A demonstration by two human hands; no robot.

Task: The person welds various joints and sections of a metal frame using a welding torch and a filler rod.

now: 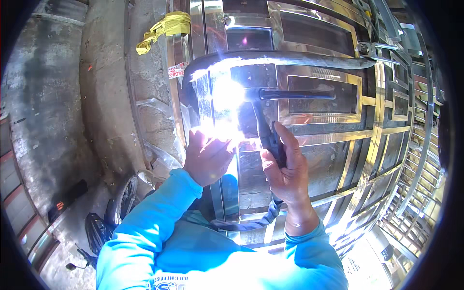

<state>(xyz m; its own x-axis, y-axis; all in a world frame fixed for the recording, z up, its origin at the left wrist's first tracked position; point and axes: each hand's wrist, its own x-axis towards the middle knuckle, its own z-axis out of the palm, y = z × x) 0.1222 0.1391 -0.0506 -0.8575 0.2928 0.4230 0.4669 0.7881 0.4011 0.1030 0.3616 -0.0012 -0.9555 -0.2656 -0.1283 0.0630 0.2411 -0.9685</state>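
In my right hand [288,169] is a black welding torch [264,128], its handle gripped with fingers wrapped round and its head tilted up and left. A long black back cap [299,94] sticks out to the right of the torch head. A blinding white arc [228,95] glows at its tip, over a shiny metal frame [207,29]. Just below the arc, my left hand [209,157] is curled against the frame; glare hides its fingertips and anything in them. A dark sleeved cable [251,224] runs from below the torch.
A thick dark curved tube [290,59] lies across the metalwork beyond the torch. Framed metal panels [323,99] spread to the right. A yellow cloth [166,30] hangs at the far left edge of the frame. Near the lower left stands a motorbike [104,217].
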